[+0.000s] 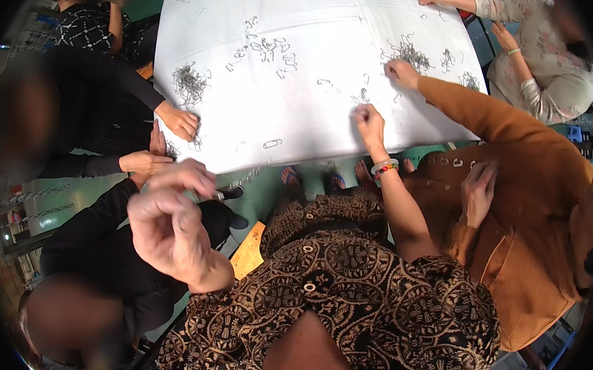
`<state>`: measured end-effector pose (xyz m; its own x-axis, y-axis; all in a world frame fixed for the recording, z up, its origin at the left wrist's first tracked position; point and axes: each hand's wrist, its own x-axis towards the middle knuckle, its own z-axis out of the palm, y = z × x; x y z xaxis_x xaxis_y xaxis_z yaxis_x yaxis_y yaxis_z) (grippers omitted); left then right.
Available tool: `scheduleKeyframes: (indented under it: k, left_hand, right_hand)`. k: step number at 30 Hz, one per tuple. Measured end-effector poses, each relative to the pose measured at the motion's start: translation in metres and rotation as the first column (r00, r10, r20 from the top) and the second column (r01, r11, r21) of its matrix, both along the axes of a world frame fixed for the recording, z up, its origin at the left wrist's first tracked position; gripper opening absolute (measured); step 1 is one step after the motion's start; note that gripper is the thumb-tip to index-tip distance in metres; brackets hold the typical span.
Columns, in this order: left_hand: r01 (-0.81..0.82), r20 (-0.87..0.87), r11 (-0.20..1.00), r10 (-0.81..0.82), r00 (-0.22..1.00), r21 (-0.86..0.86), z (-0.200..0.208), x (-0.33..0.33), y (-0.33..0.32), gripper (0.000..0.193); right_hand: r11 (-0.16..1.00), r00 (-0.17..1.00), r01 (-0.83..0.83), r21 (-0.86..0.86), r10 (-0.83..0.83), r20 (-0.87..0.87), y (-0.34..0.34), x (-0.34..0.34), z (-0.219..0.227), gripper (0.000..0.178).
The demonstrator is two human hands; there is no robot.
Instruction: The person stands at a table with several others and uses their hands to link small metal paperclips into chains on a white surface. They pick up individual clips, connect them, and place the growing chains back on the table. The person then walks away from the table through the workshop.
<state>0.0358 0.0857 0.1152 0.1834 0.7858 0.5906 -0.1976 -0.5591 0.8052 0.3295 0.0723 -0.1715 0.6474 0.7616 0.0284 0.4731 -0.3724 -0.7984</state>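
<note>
My left hand point(178, 221) is raised close to the camera, off the near left edge of the white table point(301, 116). Its fingers are curled in, and what they pinch, if anything, cannot be made out. With a beaded bracelet at the wrist, my right hand point(371, 126) is over the near right part of the table, fingers closed; any thing inside is hidden. Just beyond its fingertips lie a few small bent wire pieces point(363, 95). A larger clip-shaped wire loop point(272, 143) rests by the near edge, between my hands.
Piles of dark wire pieces lie at the left point(189, 85), far middle point(268, 49) and right point(410, 53). Co-workers sit close on both sides; a hand from a brown sleeve point(404, 74) works at the right pile, and a black-sleeved hand point(179, 120) rests at left.
</note>
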Motion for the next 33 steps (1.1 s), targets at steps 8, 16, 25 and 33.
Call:
scheduleKeyframes:
  k: [8,16,25,33]
  left_hand:
    - [0.008,-0.084,1.0,-0.009,0.996,-0.009,-0.004,-0.019,-0.029,0.019]
    - [0.037,-0.235,0.994,-0.06,0.97,-0.101,-0.052,-0.038,-0.059,0.017]
    - [-0.153,-0.279,0.958,0.081,0.957,-0.245,-0.093,-0.02,-0.072,0.012]
    - [-0.186,-0.278,0.946,0.11,0.954,-0.264,-0.099,-0.022,-0.074,0.014]
  right_hand:
    - [0.956,0.931,-0.273,-0.106,0.29,0.222,0.025,0.041,-0.067,0.025]
    - [0.984,0.977,-0.168,-0.065,0.175,0.119,0.026,0.025,0.006,0.026]
    - [0.343,0.366,-0.771,0.537,0.928,-0.067,-0.054,-0.118,0.235,0.029]
    - [0.427,0.502,-0.76,0.49,0.865,0.025,-0.05,-0.146,0.22,0.023]
